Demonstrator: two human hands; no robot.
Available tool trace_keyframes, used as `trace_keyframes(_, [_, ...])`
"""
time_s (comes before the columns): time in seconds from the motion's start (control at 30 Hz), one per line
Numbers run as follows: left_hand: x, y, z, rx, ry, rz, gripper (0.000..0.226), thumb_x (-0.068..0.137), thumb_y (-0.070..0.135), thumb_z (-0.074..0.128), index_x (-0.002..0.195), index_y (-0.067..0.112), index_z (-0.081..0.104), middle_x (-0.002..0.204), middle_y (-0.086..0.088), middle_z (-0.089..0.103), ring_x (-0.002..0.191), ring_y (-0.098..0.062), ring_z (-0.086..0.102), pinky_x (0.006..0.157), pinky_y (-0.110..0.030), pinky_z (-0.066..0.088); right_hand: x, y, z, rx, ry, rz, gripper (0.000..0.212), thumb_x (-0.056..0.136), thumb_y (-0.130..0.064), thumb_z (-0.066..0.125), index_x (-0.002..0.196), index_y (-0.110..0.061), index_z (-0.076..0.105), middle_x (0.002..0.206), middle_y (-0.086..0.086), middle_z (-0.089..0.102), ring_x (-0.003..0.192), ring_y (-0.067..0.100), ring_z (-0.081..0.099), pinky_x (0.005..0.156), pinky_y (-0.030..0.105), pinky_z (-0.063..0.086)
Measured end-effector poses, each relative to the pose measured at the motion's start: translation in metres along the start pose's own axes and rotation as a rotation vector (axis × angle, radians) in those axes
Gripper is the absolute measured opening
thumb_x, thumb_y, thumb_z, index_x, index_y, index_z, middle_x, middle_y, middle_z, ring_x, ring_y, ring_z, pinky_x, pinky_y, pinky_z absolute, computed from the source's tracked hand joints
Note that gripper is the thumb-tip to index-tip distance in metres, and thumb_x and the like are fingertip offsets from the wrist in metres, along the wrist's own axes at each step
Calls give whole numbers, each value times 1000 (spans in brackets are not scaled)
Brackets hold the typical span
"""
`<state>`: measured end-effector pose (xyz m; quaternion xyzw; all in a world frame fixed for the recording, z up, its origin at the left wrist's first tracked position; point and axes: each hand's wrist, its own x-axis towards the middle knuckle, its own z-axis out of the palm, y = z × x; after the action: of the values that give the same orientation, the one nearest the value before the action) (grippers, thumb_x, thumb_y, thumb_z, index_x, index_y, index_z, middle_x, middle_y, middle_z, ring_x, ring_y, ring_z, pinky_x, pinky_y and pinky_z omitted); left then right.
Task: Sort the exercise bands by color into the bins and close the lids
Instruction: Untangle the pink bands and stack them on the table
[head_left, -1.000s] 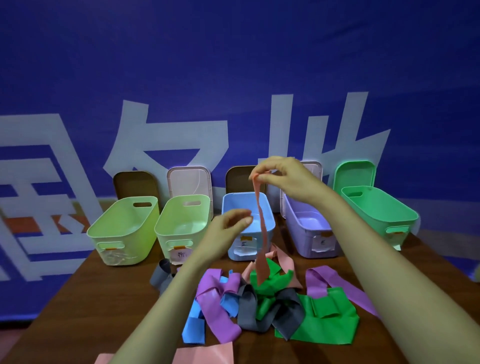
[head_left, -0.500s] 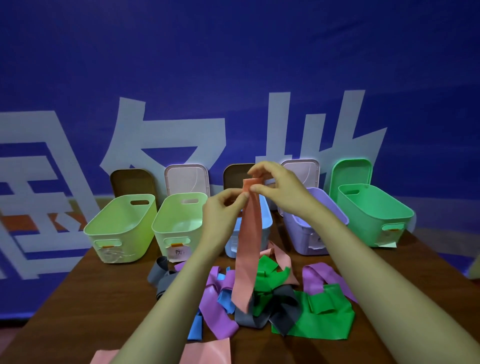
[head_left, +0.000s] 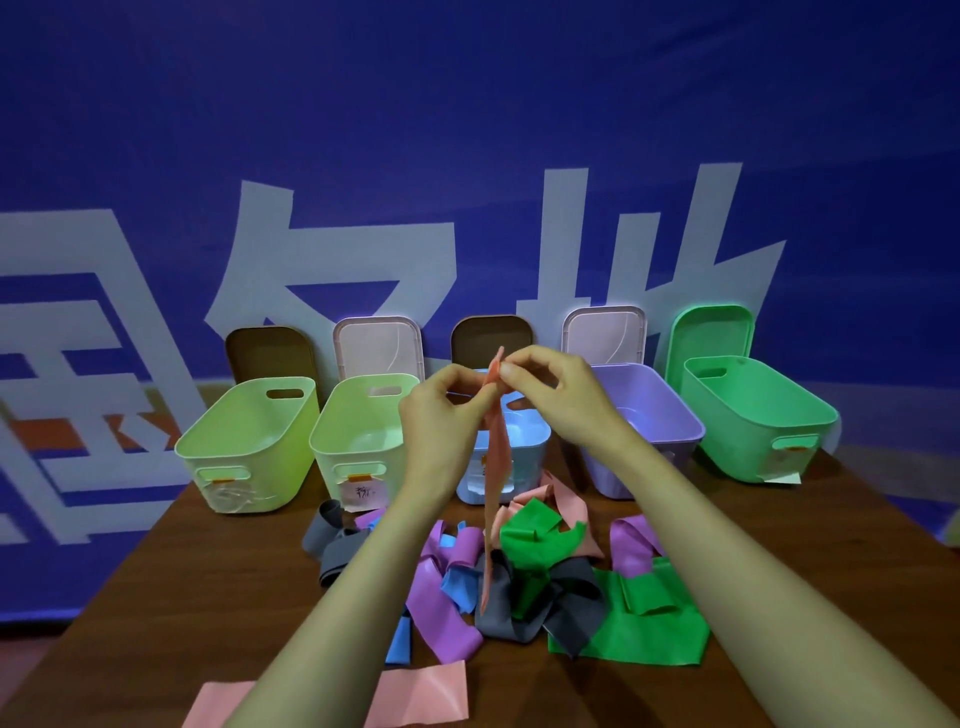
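I judge sorting barely begun: the bins (head_left: 249, 447) beyond my hands look empty, lids (head_left: 376, 348) propped open behind them, and the pile of bands (head_left: 540, 571) lies below my wrists. My left hand (head_left: 441, 410) and right hand (head_left: 561, 400) pinch the top of one pink band (head_left: 496, 457), which hangs between them.

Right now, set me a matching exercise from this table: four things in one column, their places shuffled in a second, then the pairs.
Things
1. hanging pink band
2. blue bin
3. dark green bin
4. flat pink band

Places
A. Far right end of the row
B. Pinched between the left hand and right hand
C. At the near edge of the table
D. Middle of the row

Pairs: 1-B, 2-D, 3-A, 4-C
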<state>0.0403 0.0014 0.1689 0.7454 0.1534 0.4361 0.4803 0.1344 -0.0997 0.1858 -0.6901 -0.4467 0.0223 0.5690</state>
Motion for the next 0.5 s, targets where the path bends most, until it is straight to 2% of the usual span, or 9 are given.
trace_keyframes(0.07, [0,1,0,-20,-3,-7,11,81,17,71,78,7,68,67,-2,67,62,-11,66,58,-26,58,-1,-2,0,-16,-14,0,14,93,-20,56,98,-13,67,88,-3,66,85,7,63,66,11,50])
trace_keyframes(0.13, [1,0,-1,-17,-7,-8,12,80,14,72,78,4,67,66,-3,66,59,-7,64,53,-18,54,-3,-3,-1,20,-41,18,17,93,-18,55,101,-11,68,93,2,68,87,7,64,67,12,50])
trace_keyframes(0.27, [4,-6,-4,53,14,9,21,77,21,76,73,5,64,64,-1,64,61,-16,64,57,-24,56,-6,-4,-1,123,-136,65,16,92,-14,57,101,-10,69,96,5,69,88,8,66,70,15,52])
trace_keyframes(0.37, [3,-9,-5,70,-33,6,22,74,19,78,71,4,62,61,1,64,61,-18,65,59,-27,56,-5,-2,4,100,-111,71,10,90,-14,60,89,-14,69,84,1,68,79,5,65,68,16,51])
trace_keyframes(0.43, [2,-12,-6,49,-89,-11,24,72,19,80,71,3,62,61,0,65,59,-16,64,58,-25,54,-1,7,7,62,-32,100,17,93,-13,54,82,-21,64,79,1,64,79,11,62,72,24,53])
trace_keyframes(0.5, [2,-18,-8,32,-76,-38,22,76,17,76,74,2,60,65,1,64,57,-8,59,57,-20,48,2,13,10,54,9,171,20,96,-14,47,80,-23,56,76,1,60,77,15,59,75,34,53])
